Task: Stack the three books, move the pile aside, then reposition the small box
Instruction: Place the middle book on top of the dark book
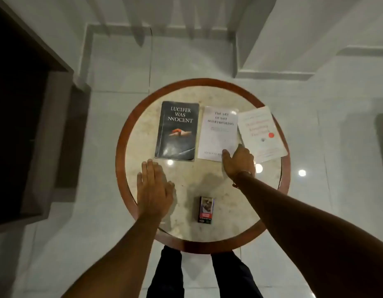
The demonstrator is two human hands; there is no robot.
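Marble-topped round table with a reddish wooden rim, seen from straight above; pale glossy floor tiles all around, ceiling lights mirrored in both.

Three books lie flat in a row across the far half of the tabletop, none stacked. Black book, cover reading "Lucifer Was Innocent", sits farthest left, square to the viewer. Middle white book, "The Art of Not Overthinking", lies just beside it with a thin strip of marble between. Right white book, red lettering too blurred to read, is turned clockwise; its left edge meets or slightly overlaps the middle book's right edge, cannot tell which.

Left hand lies palm down over the near-left part of the marble, fingers straight and close together, tips short of the black book's near corner, holding nothing. Whether the palm touches the surface is unclear.

Right hand reaches to the near-right corner of the middle white book, fingers curled downward onto that corner; thumb on the cover. Whether they have closed on the book's edge I cannot tell. A thin band circles that wrist.

Small box, dark with a printed face and a red strip, lies alone near the table's near edge, well apart from the books, between the two forearms.
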